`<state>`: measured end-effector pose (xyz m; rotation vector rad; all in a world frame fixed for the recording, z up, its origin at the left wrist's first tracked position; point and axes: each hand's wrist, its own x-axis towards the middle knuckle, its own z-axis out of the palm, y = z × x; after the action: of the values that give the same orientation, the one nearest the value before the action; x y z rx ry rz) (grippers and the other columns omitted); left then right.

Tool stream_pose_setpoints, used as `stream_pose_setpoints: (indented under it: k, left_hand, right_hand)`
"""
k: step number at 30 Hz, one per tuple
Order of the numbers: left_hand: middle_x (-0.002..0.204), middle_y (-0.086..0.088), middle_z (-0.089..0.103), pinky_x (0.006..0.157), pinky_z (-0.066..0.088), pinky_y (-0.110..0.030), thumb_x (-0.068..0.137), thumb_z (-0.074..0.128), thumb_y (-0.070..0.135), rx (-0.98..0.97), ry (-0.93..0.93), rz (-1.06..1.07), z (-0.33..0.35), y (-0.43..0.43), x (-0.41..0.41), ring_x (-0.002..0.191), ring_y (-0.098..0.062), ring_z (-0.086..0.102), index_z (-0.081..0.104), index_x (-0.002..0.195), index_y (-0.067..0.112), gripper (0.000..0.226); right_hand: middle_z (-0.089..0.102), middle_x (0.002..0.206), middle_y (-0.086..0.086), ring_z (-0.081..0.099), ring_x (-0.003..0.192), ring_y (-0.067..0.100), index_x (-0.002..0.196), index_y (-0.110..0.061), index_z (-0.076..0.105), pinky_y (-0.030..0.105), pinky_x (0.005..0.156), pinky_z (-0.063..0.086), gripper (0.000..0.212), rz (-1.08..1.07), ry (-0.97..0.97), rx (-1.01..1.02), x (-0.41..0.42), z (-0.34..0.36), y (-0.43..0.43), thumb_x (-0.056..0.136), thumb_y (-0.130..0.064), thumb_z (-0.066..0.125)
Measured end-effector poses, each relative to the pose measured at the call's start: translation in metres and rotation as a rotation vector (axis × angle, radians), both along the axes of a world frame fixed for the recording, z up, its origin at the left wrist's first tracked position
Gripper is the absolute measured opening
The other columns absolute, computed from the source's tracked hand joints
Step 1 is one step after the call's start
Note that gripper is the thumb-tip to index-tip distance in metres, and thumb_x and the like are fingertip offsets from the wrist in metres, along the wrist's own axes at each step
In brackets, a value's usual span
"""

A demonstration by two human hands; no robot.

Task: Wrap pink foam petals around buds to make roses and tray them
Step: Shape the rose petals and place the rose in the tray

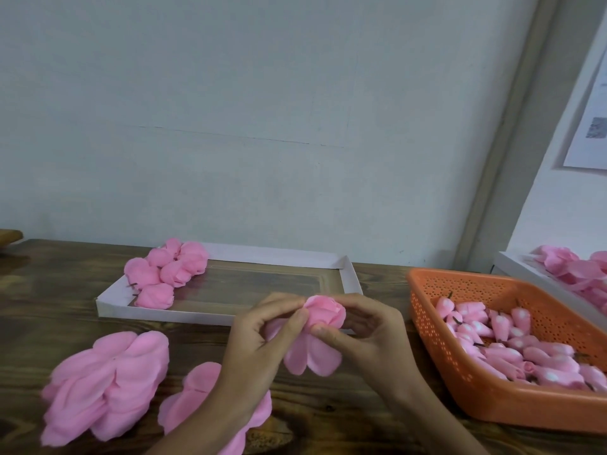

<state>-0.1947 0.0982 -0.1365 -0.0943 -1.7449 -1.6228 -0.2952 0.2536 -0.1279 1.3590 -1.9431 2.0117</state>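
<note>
While its outer layer is being wrapped, the half-made rose [325, 314] is pinched between 2 hands, the left hand [262, 336] and right hand [368, 336] both curled on it, presumably so the wrap stays tight; loose petals [312, 356] hang below the thumbs. For easy reach, petal stacks [108, 379] lie left of the left hand, the bud basket [427, 323] right of the right hand, the tray [348, 274] just beyond the fingertips.
</note>
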Motion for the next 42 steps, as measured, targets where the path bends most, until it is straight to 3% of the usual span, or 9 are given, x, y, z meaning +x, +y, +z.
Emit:
stream_pose_setpoints:
  k: [7,13,17,19,22,26,32,36,42]
  left_hand:
    - [0.109,0.003,0.08,0.084,0.061,-0.025,0.082,0.077,0.027,0.106,-0.103,-0.018,0.0,-0.006,-0.002,0.106,-0.014,0.075,0.077,0.118,0.025,0.035]
    - [0.093,-0.006,0.082,0.076,0.062,-0.027,0.085,0.081,0.007,0.215,-0.187,0.035,-0.009,-0.012,-0.005,0.091,-0.022,0.079,0.083,0.094,0.02,0.016]
    - [0.092,-0.01,0.081,0.08,0.063,-0.039,0.077,0.081,0.029,0.289,-0.188,0.032,-0.007,-0.013,-0.004,0.09,-0.026,0.079,0.084,0.092,0.02,0.017]
    - [0.088,-0.009,0.081,0.072,0.063,-0.03,0.076,0.079,0.033,0.262,-0.173,0.057,-0.006,-0.013,-0.003,0.085,-0.024,0.078,0.084,0.089,0.017,0.021]
    - [0.081,-0.006,0.079,0.066,0.059,-0.019,0.079,0.079,0.03,0.194,-0.133,0.118,-0.006,-0.008,-0.003,0.08,-0.02,0.075,0.084,0.084,0.021,0.011]
    - [0.077,-0.005,0.078,0.067,0.06,-0.027,0.075,0.078,0.033,0.114,-0.068,0.149,-0.003,0.0,0.0,0.076,-0.021,0.073,0.084,0.077,0.027,0.009]
    - [0.081,-0.01,0.076,0.071,0.059,-0.047,0.085,0.074,0.029,0.014,0.011,0.155,-0.001,0.003,0.001,0.08,-0.031,0.07,0.084,0.087,0.013,0.019]
    - [0.097,-0.007,0.076,0.075,0.061,-0.038,0.09,0.076,0.035,-0.034,0.013,0.105,-0.003,0.006,0.003,0.093,-0.027,0.072,0.083,0.104,0.016,0.025]
    - [0.111,0.008,0.08,0.086,0.062,-0.028,0.082,0.075,0.036,-0.06,0.011,0.043,-0.004,0.011,0.004,0.108,-0.016,0.074,0.078,0.118,0.023,0.038]
  right_hand:
    - [0.081,0.109,0.004,0.077,0.103,0.026,0.113,-0.015,0.079,0.039,0.089,0.064,0.037,0.043,-0.1,-0.032,-0.002,0.004,0.003,0.078,-0.018,0.086]
    - [0.08,0.109,0.011,0.078,0.102,0.025,0.115,-0.004,0.075,0.026,0.083,0.061,0.035,0.116,-0.219,-0.042,-0.007,0.004,0.007,0.081,-0.004,0.082]
    - [0.08,0.107,0.008,0.077,0.101,0.024,0.109,-0.019,0.08,0.027,0.083,0.061,0.031,0.139,-0.142,0.024,-0.004,0.007,0.008,0.08,-0.013,0.089]
    - [0.08,0.108,0.003,0.077,0.102,0.023,0.108,-0.025,0.081,0.028,0.084,0.061,0.03,0.142,-0.095,0.062,-0.001,0.01,0.007,0.079,-0.021,0.088]
    - [0.081,0.108,0.004,0.077,0.102,0.024,0.11,-0.018,0.08,0.03,0.086,0.062,0.028,0.168,-0.074,0.099,0.001,0.009,0.004,0.083,-0.014,0.087]
    - [0.08,0.111,0.004,0.077,0.105,0.025,0.109,-0.015,0.08,0.031,0.086,0.062,0.026,0.191,-0.091,0.108,0.004,0.007,0.003,0.085,-0.008,0.086]
    - [0.081,0.11,0.002,0.078,0.103,0.025,0.111,-0.013,0.079,0.041,0.088,0.064,0.031,0.124,-0.086,0.099,0.005,0.006,0.001,0.081,-0.011,0.088]
    - [0.081,0.107,-0.002,0.078,0.1,0.02,0.113,-0.015,0.079,0.042,0.087,0.065,0.037,0.015,-0.058,0.072,0.008,0.006,0.001,0.077,-0.02,0.088]
    - [0.076,0.116,-0.023,0.073,0.105,0.0,0.122,-0.037,0.074,0.027,0.083,0.064,0.046,-0.215,0.184,0.091,0.017,0.005,-0.001,0.08,-0.022,0.087]
